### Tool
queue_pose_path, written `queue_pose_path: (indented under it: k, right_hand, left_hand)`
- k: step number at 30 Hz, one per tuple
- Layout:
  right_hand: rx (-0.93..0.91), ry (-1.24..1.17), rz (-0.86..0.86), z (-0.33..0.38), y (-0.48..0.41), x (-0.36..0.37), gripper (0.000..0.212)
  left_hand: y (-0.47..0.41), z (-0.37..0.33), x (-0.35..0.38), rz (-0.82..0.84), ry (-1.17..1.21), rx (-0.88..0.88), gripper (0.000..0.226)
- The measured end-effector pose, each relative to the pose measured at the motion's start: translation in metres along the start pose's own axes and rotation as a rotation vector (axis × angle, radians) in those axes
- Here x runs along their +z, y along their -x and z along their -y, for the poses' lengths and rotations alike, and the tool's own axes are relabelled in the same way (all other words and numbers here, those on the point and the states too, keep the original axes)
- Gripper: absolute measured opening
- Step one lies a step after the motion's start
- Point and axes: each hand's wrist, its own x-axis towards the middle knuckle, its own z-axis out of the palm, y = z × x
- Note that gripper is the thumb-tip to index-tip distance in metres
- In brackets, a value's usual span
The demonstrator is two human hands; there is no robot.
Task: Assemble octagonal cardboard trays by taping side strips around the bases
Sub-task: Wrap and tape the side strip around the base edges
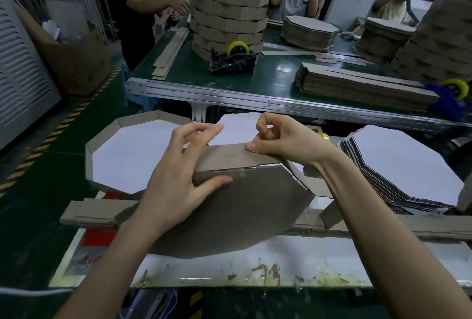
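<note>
A brown octagonal base [237, 216] is tilted up in front of me with a side strip [224, 156] folded along its top edge. A piece of clear tape [233, 172] joins strip and base. My left hand [178, 178] lies on the base, its thumb pressing beside the tape and its fingers spread over the strip's left end. My right hand [281, 140] pinches the strip's upper edge between thumb and curled fingers. A finished tray [102, 145] with a white inside sits to the left.
A pile of white octagonal bases [403, 165] lies at the right, flat side strips [92, 214] along the near bench. Across the green table [275, 81] stand a tape dispenser [233, 59], a tower of finished trays [227, 10], strip bundles [357, 86] and three people.
</note>
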Motion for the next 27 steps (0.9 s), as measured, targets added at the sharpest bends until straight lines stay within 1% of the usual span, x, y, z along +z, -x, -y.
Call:
queue_pose_path:
  k: [2,8,11,13,17,20,22,24,25,27]
  right_hand:
    - [0.0,0.012,-0.009,-0.002,0.0,0.001,0.036]
    - [0.001,-0.052,-0.016,-0.009,0.003,0.001,0.036]
    - [-0.015,-0.048,-0.014,-0.011,0.006,0.001,0.035]
    - [-0.015,-0.044,-0.01,-0.011,0.009,0.001,0.035]
    - [-0.012,-0.002,-0.022,-0.009,0.011,0.001,0.035]
    - [-0.006,0.027,-0.054,-0.008,0.013,0.002,0.037]
    - [-0.056,-0.007,-0.091,-0.007,0.013,0.007,0.04]
    - [-0.108,-0.037,-0.115,-0.005,0.012,0.015,0.04]
    - [-0.126,-0.012,-0.11,-0.004,0.011,0.019,0.04]
    - [-0.161,0.13,-0.111,-0.001,0.011,0.024,0.043]
  left_hand:
    - [0.001,0.001,0.0,0.011,0.016,0.003,0.068]
    - [0.0,0.001,0.002,0.038,0.037,-0.006,0.048]
    - [0.001,-0.001,0.001,0.046,0.029,-0.008,0.032]
    - [0.002,-0.003,0.001,0.047,0.044,-0.02,0.025]
    - [0.0,-0.005,-0.001,0.05,0.146,-0.064,0.018]
    - [-0.001,-0.004,-0.003,0.067,0.197,-0.065,0.02]
    - [-0.002,-0.004,-0.004,0.079,0.21,-0.065,0.022]
    - [-0.002,-0.003,-0.005,0.086,0.206,-0.065,0.019]
    - [-0.002,-0.002,-0.005,0.089,0.2,-0.066,0.015]
    - [-0.002,0.001,-0.005,0.093,0.192,-0.059,0.008]
